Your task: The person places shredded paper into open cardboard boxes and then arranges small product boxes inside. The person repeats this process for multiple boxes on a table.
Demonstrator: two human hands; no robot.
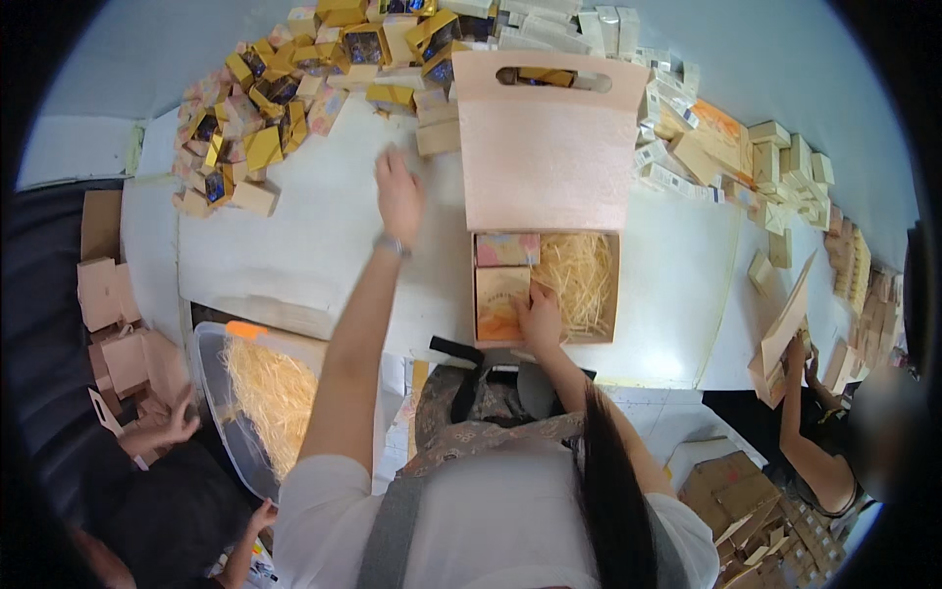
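Observation:
An open pink gift box (617, 294) stands before me, its lid (548, 147) with a slotted handle hole raised at the back. Inside, on the left, a floral-printed carton (508, 249) lies behind a cream and orange carton (500, 294). Pale shredded straw filler (581, 280) occupies the right part. My right hand (541, 320) is in the box, thumb and fingers closed at the right edge of the cream and orange carton. My left hand (399, 190), slightly blurred, is over the white table (309, 221), left of the lid. Nothing shows in it. Plain cartons (438, 136) lie just beyond.
Gold boxes (265, 147) are heaped at back left, white cartons (662, 96) at back right. A clear plastic bin (213, 397) of straw stands at the front left. One person (162, 508) is at lower left; another (817, 456) handles a pink box (780, 339) at right.

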